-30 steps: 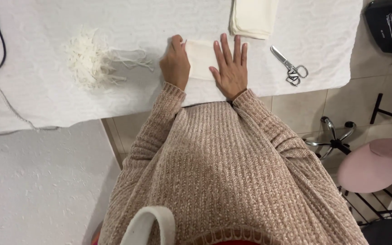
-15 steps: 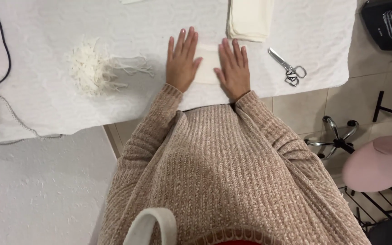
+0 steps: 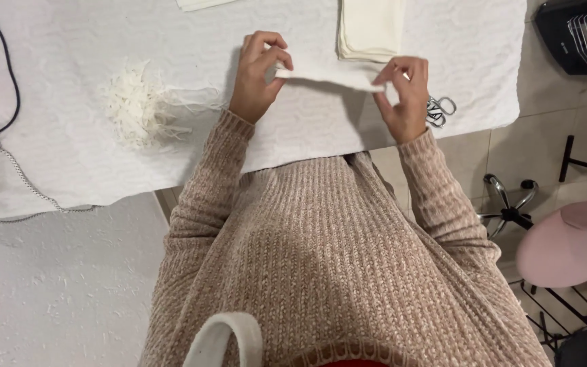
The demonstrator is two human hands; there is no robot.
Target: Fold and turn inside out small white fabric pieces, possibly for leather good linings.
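I see both hands, flat a moment ago, now lifting the cream cloth piece [image 3: 327, 78] at upper centre: left hand [image 3: 256, 75] and right hand [image 3: 405, 92] pinching its ends, scissors [image 3: 439, 109] nearby.

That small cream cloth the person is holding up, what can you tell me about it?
The folded cream cloth looks like soft woven fabric, folded flat into a narrow strip. It is seen nearly edge-on, stretched level between both hands. The left hand pinches one end and the right hand pinches the other. It is above the white textured table cover, in front of a stack of similar folded cloths. Nothing else touches it.
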